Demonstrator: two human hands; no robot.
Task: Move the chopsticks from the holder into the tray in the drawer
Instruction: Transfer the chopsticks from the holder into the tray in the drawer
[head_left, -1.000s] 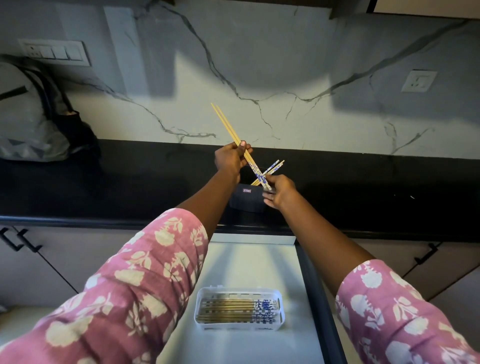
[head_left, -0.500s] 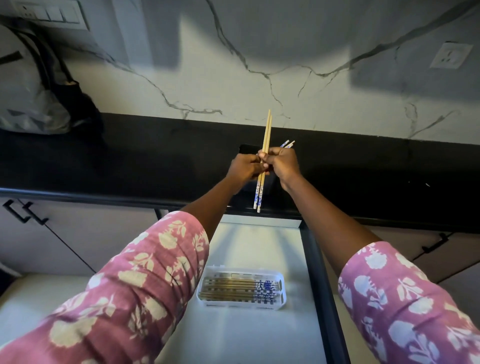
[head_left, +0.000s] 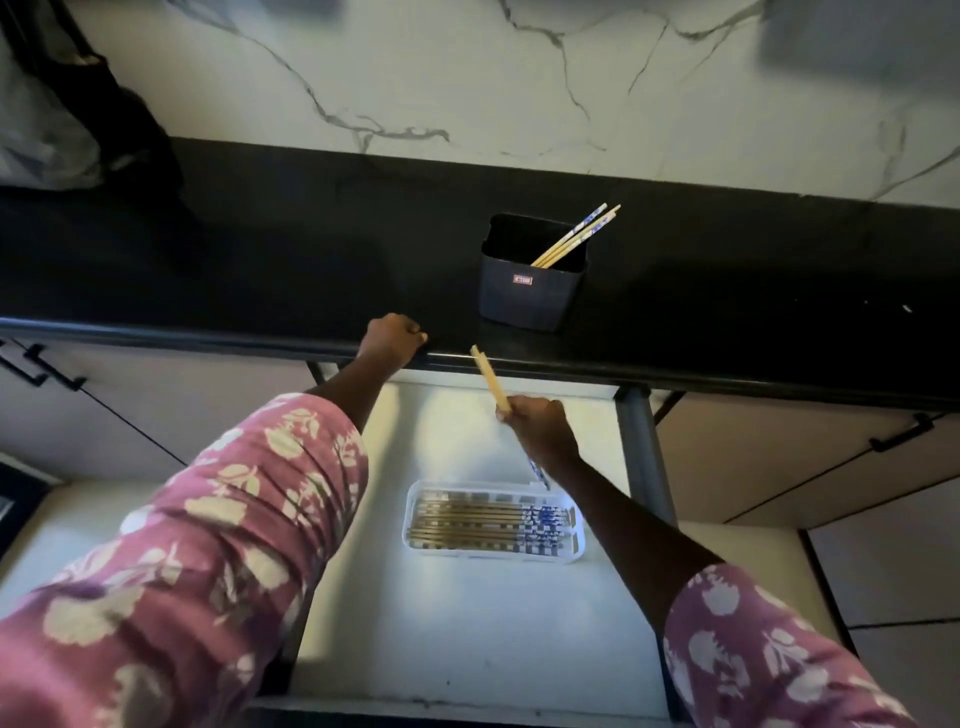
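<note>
My right hand is clamped on a pair of chopsticks above the tray in the open drawer, while my left hand, fingers curled together, rests on the counter edge.

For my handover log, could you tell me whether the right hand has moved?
Yes: the right hand came down from beside the holder toward the tray.

black holder, pink floral sleeve
</note>
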